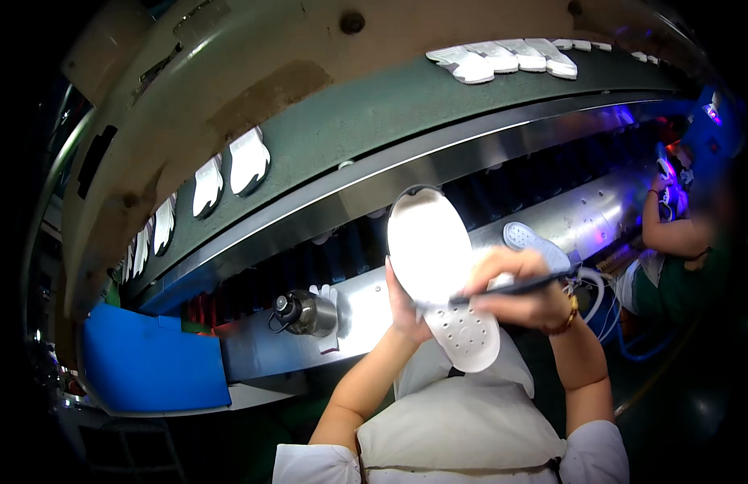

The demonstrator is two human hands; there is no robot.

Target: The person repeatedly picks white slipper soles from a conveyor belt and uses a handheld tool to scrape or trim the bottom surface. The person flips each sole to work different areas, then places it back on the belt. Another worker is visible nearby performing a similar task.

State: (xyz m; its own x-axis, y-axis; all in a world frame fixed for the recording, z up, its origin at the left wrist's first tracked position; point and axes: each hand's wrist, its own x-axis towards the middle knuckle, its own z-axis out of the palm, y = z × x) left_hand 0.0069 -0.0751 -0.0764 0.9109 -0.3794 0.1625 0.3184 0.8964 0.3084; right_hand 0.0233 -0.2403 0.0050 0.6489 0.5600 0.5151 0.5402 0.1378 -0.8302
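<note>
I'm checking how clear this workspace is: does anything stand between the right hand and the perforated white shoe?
Nothing visible blocks it. Only the slim dark tool gripped in the right hand reaches over the white shoe; the left hand supports the shoe's opposite side.

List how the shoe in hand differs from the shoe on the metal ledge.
The held shoe is in the left hand; the ledge shoe lies on the metal ledge.
The held shoe's holed end points down the picture; the ledge shoe's points up and left.
The held shoe looks bright white; the ledge shoe looks bluish, perhaps from the lighting.
Both have small round holes.
</note>
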